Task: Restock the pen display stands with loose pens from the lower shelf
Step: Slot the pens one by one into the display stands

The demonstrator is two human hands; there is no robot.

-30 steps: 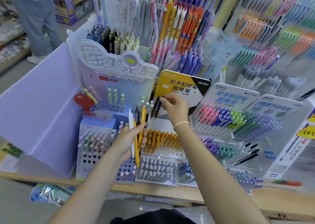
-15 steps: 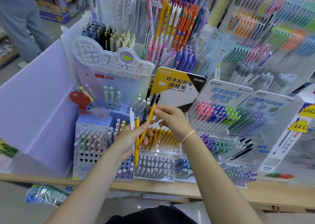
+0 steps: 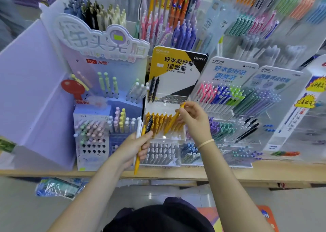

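Note:
My left hand (image 3: 135, 148) grips a small bunch of loose pens (image 3: 141, 140): a white one, a yellow one and a black one, held upright in front of the stands. My right hand (image 3: 192, 119) pinches one yellow pen (image 3: 174, 118) and holds it slanted over the row of yellow pens (image 3: 158, 121) in the clear Gambol display stand (image 3: 176, 69). Two black pens (image 3: 153, 88) stand in that stand's upper row.
A lilac lollipop-pen stand (image 3: 98, 97) sits to the left, with Kokuyo stands of coloured pens (image 3: 224, 94) to the right. All rest on a wooden shelf (image 3: 229, 173). A plastic-wrapped packet (image 3: 58, 187) lies on the shelf below. More pens hang behind.
My right hand drew a yellow pen from the bunch in my left hand and carried it right and down to the yellow row. The black pens stayed in the upper row.

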